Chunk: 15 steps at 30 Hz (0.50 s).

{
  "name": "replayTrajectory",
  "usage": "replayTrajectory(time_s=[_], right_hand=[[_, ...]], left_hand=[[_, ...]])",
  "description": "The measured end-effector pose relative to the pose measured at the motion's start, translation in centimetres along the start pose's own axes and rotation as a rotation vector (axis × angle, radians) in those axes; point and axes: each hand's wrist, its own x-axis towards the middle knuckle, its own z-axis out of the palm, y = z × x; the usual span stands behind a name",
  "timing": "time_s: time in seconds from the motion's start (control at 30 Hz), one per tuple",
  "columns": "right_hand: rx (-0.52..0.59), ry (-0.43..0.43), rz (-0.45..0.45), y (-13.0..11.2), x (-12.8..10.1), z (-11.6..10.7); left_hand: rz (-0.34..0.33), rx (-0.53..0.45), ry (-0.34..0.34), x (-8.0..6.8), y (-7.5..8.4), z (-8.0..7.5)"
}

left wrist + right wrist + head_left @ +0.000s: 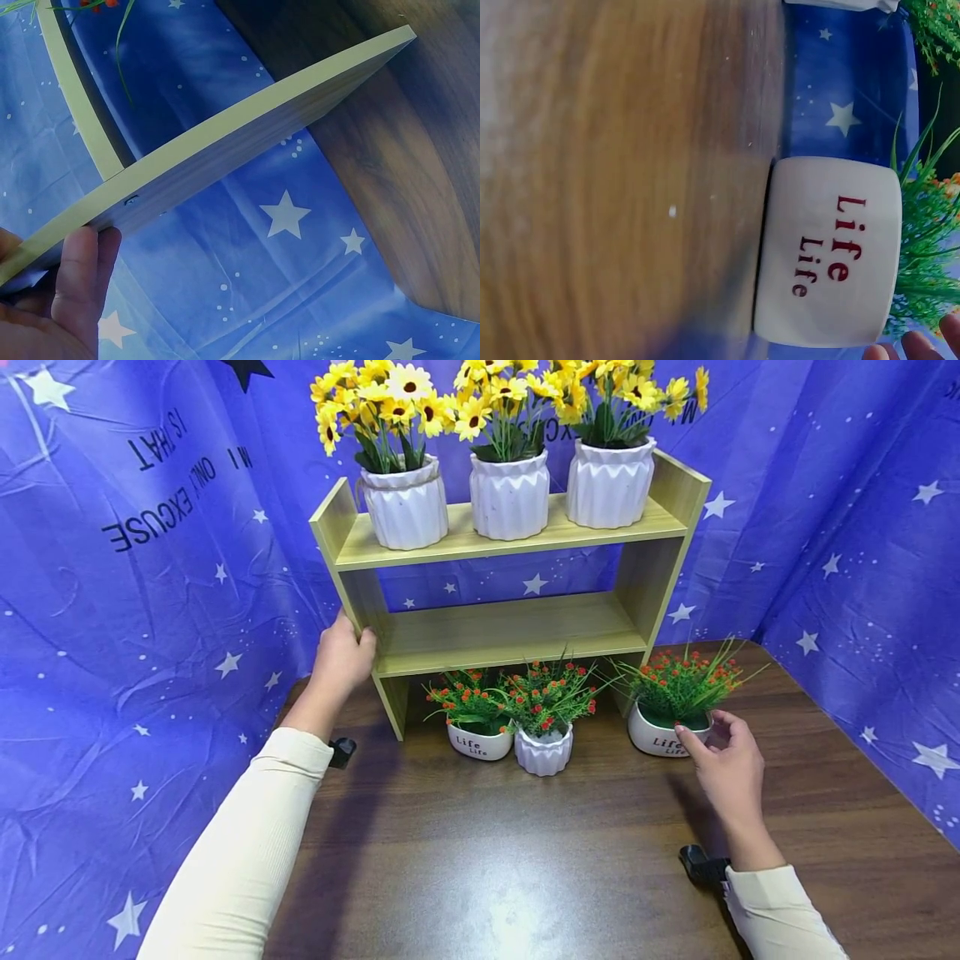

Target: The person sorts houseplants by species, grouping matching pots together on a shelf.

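My left hand [347,652] grips the left side panel [217,135] of a light wooden shelf [510,547], thumb on the inner side in the head view. In the left wrist view its fingers lie against the panel's outer face. At the right, my right hand [729,768] is beside a white oval pot [829,251] lettered "Life", holding a grassy artificial plant [686,685] with red-orange flowers. The right wrist view shows loosely bent fingertips [916,345] near the pot's end; whether they touch it is hard to tell. The pot stands on the table near the shelf's right leg.
Three white pots of yellow flowers [508,497] stand on the shelf's top board. Below, another oval "Life" pot [480,743] and a ribbed white pot [544,755], both with red-flowered plants, stand on the brown table [450,860]. Blue star-printed cloth [225,568] hangs behind and at both sides.
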Motion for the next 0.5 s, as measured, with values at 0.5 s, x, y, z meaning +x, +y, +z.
replayTrajectory(time_s=[0.5], right_hand=[[0.042, -0.137, 0.133, 1.7, 2.2, 0.9]], left_hand=[[-0.005, -0.002, -0.002, -0.1, 0.0, -0.1]])
